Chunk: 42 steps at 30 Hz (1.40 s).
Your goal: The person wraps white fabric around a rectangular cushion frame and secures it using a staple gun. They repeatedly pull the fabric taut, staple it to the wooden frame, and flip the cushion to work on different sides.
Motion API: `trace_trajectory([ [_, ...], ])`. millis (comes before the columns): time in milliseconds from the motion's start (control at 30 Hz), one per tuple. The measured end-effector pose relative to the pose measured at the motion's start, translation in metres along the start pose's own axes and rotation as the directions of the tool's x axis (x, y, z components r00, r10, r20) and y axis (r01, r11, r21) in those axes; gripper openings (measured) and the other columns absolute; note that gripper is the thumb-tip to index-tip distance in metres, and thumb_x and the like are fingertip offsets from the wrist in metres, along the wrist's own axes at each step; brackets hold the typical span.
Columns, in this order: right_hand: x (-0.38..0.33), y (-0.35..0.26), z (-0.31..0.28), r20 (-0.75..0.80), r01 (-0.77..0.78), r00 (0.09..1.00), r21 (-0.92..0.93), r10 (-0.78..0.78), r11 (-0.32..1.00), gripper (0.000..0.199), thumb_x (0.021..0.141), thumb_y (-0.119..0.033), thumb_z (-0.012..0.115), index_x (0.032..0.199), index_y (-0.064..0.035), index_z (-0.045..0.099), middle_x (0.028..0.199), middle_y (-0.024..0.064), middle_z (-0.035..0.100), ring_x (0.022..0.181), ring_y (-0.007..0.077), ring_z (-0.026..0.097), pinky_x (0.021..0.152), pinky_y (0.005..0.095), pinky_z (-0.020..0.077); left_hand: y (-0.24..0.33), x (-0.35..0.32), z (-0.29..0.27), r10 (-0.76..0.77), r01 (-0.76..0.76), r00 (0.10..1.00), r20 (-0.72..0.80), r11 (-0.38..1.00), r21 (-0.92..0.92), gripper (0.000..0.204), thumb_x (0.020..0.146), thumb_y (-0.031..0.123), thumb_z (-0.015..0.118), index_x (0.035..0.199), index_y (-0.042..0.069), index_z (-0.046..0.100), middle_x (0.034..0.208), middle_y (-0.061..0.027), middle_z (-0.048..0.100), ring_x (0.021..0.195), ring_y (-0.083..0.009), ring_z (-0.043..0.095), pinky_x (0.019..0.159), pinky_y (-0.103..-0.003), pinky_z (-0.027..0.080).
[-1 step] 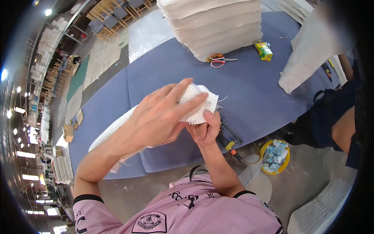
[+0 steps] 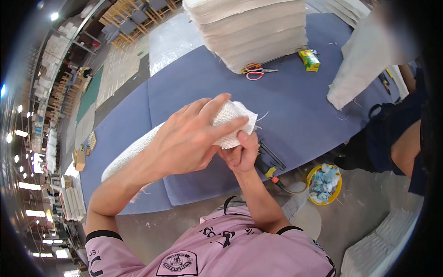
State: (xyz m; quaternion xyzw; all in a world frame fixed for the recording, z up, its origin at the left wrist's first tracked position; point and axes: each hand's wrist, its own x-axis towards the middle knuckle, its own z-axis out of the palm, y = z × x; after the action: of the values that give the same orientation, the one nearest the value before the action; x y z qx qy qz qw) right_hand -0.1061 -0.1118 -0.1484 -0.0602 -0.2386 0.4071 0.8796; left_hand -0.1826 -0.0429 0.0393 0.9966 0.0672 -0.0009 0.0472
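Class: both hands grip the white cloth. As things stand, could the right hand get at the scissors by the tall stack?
Probably yes: bare blue table lies between the right hand and the scissors, but that hand pinches the white cloth.

Blue table (image 2: 295,106) carries cloth stack (image 2: 251,32), scissors (image 2: 256,71).

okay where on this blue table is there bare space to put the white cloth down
Bare blue table lies between the white woven cloth in both hands and the red-handled scissors, bordered by the hanging white fabric on the right. Another free strip runs left of the tall stack of folded white cloths. It is crowded around the stack, scissors and small yellow-green box.
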Motion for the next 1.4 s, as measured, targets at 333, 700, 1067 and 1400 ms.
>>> trace_trajectory([
  [333,0.017,0.012,0.007,-0.085,-0.201,0.979,-0.579,0.187,0.79,0.064,0.108,-0.039,0.055,0.054,-0.0058,0.061,0.047,0.0002,0.054,0.042,0.007,0.05,0.041,0.024,0.0361,-0.078,0.016,-0.007,0.116,-0.066,0.988,0.103,0.916,-0.396,0.032,0.087,0.023,0.07,0.113,0.006,0.077,0.125,-0.0169,0.069,0.116,-0.0355,0.065,0.099,-0.044,0.051],
  [700,-0.019,0.002,-0.04,-0.257,-0.449,0.863,-0.784,0.434,0.428,0.045,0.108,-0.036,0.055,0.084,-0.0011,0.071,0.069,0.0029,0.065,0.059,0.01,0.06,0.056,0.0263,0.0493,-0.187,0.051,-0.006,0.043,0.015,0.989,0.142,0.924,-0.382,0.026,0.091,0.02,0.062,0.095,-0.001,0.077,0.1,-0.0145,0.078,0.097,-0.0245,0.071,0.094,-0.036,0.053],
  [1067,-0.12,-0.008,-0.173,-0.742,-0.709,0.664,-0.587,0.089,0.392,0.025,0.104,-0.025,0.063,0.104,-0.0017,0.071,0.087,0.003,0.07,0.074,0.0094,0.064,0.065,0.0245,0.0529,-0.245,0.002,-0.028,-0.188,0.17,0.982,0.006,0.871,-0.461,0.026,0.099,0.018,0.06,0.1,-0.003,0.075,0.104,-0.0091,0.075,0.103,-0.0163,0.066,0.099,-0.031,0.047],
  [1400,-0.061,0.07,-0.23,-0.389,-0.274,0.869,-0.893,0.306,-0.357,0.03,0.092,-0.011,0.064,0.121,-0.0095,0.071,0.133,0.0148,0.067,0.121,0.0321,0.065,0.099,0.0434,0.0538,-0.321,-0.084,-0.055,-0.559,0.483,0.815,-0.15,0.8,-0.356,0.03,0.107,0.022,0.055,0.11,-0.003,0.071,0.117,-0.0047,0.072,0.112,-0.0145,0.061,0.105,-0.029,0.04],
])
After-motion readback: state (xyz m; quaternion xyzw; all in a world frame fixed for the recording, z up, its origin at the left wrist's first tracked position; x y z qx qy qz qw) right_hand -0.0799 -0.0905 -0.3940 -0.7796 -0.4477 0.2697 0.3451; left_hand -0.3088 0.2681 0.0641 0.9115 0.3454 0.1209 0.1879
